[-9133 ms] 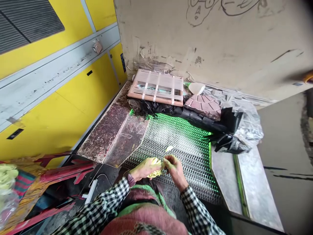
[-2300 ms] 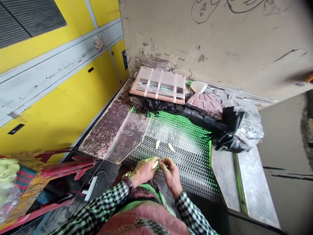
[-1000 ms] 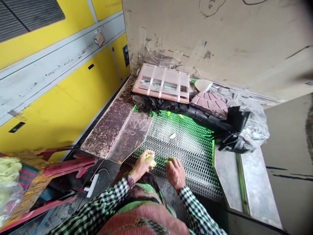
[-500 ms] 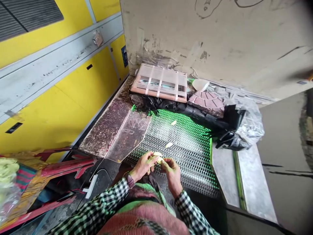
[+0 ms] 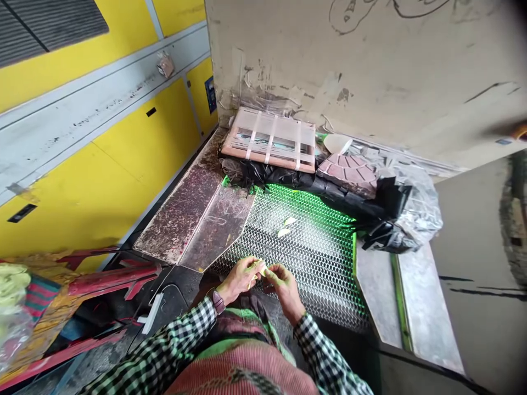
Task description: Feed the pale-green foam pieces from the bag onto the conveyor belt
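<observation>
My left hand [image 5: 242, 278] is closed around small pale-yellow pieces, mostly hidden by its fingers. The fingertips of my right hand [image 5: 285, 288] meet it, pinching at a thin pale-yellow piece [image 5: 262, 268] between the two hands. Both hands are over the near edge of a metal mesh belt [image 5: 317, 274]. On the belt ahead of them lie two pale leaf-shaped pieces, one [image 5: 284, 232] slightly nearer than the other [image 5: 290, 221]. What the pieces are made of I cannot tell.
Black plastic [image 5: 329, 189] hangs across the belt's far end, lit green beneath. A strapped frame [image 5: 272, 137] and a ridged pinkish piece [image 5: 348, 173] rest above it. Metal side plates [image 5: 220, 219] flank the belt. A yellow cabinet [image 5: 123, 170] and red metal framework [image 5: 111, 282] stand left.
The pieces on the belt have shifted away toward the black plastic. One piece that was at my fingers now lies on the belt. My hands stay in nearly the same place.
</observation>
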A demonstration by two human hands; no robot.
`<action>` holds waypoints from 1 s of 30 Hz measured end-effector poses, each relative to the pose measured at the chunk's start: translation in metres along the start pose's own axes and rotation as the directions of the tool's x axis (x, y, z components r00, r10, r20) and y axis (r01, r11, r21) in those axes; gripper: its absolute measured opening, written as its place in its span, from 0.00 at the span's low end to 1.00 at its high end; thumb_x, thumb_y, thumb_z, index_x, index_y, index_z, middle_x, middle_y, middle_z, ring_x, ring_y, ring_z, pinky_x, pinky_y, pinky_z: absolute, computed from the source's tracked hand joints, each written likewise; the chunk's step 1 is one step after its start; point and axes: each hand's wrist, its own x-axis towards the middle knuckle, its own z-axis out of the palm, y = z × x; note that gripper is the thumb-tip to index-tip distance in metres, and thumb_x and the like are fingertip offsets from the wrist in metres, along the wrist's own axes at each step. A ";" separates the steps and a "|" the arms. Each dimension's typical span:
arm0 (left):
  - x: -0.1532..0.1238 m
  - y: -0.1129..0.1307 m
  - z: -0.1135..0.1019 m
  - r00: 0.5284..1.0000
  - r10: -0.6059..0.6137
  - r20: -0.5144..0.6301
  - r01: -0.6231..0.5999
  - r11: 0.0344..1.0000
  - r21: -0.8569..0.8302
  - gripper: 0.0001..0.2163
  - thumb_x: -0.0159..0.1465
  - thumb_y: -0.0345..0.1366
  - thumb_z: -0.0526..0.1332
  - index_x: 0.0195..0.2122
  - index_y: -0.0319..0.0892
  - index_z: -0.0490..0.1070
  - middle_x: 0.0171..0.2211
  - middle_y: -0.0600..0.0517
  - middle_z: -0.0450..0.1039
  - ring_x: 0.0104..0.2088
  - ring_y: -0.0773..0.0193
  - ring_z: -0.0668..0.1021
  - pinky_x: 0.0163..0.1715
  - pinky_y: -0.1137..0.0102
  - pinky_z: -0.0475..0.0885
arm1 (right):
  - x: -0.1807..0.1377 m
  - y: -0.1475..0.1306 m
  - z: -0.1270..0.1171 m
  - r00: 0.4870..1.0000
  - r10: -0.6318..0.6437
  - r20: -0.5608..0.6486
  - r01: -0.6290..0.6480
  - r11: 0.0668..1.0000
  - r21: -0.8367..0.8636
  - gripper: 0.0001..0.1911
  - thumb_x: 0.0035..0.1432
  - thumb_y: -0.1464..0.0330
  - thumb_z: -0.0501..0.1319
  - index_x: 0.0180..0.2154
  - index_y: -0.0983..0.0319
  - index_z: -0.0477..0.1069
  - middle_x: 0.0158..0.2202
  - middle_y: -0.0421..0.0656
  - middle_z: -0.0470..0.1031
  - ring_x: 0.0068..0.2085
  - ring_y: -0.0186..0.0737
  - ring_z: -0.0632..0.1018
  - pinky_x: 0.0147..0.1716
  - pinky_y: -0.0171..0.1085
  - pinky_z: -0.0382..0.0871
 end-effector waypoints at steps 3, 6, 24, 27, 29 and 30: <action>-0.001 0.003 -0.001 0.998 -0.004 -0.058 0.002 0.999 -0.037 0.22 0.59 0.56 0.67 0.37 0.41 0.67 0.26 0.57 0.69 0.17 0.78 0.61 0.15 0.79 0.48 | 0.035 -0.014 -0.013 0.947 -0.310 -0.087 0.238 0.856 -0.460 0.17 0.68 0.54 0.57 0.42 0.61 0.73 0.40 0.48 0.77 0.37 0.44 0.77 0.33 0.41 0.73; -0.005 0.006 -0.003 0.997 -0.006 -0.081 0.002 0.999 -0.051 0.23 0.60 0.58 0.66 0.36 0.41 0.66 0.27 0.57 0.69 0.17 0.78 0.61 0.14 0.79 0.48 | 0.092 -0.035 -0.034 0.809 -0.583 -0.077 0.275 0.491 -0.826 0.16 0.67 0.66 0.55 0.52 0.62 0.73 0.53 0.53 0.74 0.46 0.49 0.75 0.38 0.43 0.72; -0.010 0.009 -0.038 0.995 0.019 -0.097 -0.022 0.999 -0.030 0.23 0.61 0.59 0.64 0.37 0.42 0.66 0.26 0.57 0.70 0.15 0.77 0.63 0.13 0.78 0.50 | 0.167 -0.067 -0.080 0.800 -0.532 -0.278 0.016 0.481 -0.876 0.18 0.64 0.61 0.55 0.50 0.62 0.73 0.48 0.51 0.74 0.40 0.45 0.74 0.34 0.39 0.63; -0.012 0.011 -0.036 0.996 0.010 -0.087 -0.008 1.000 0.027 0.23 0.61 0.59 0.64 0.36 0.42 0.66 0.25 0.58 0.68 0.15 0.77 0.62 0.13 0.78 0.51 | 0.200 -0.088 -0.082 0.818 -0.459 -0.346 -0.085 0.499 -0.863 0.19 0.62 0.59 0.59 0.50 0.61 0.74 0.49 0.51 0.73 0.40 0.45 0.74 0.35 0.39 0.61; -0.014 0.013 -0.038 0.996 0.003 -0.084 0.002 0.999 0.052 0.23 0.60 0.59 0.64 0.35 0.42 0.66 0.24 0.59 0.66 0.15 0.77 0.62 0.13 0.78 0.52 | 0.215 -0.102 -0.082 0.818 -0.450 -0.359 -0.086 0.521 -0.849 0.16 0.62 0.61 0.59 0.47 0.62 0.76 0.48 0.51 0.74 0.40 0.46 0.74 0.35 0.40 0.61; -0.015 0.014 -0.040 0.997 -0.001 -0.083 0.006 0.998 0.058 0.23 0.60 0.60 0.65 0.35 0.42 0.66 0.24 0.60 0.65 0.15 0.77 0.62 0.13 0.78 0.53 | 0.218 -0.108 -0.081 0.818 -0.449 -0.360 -0.080 0.530 -0.844 0.14 0.62 0.63 0.59 0.45 0.62 0.76 0.47 0.52 0.75 0.40 0.46 0.74 0.35 0.40 0.62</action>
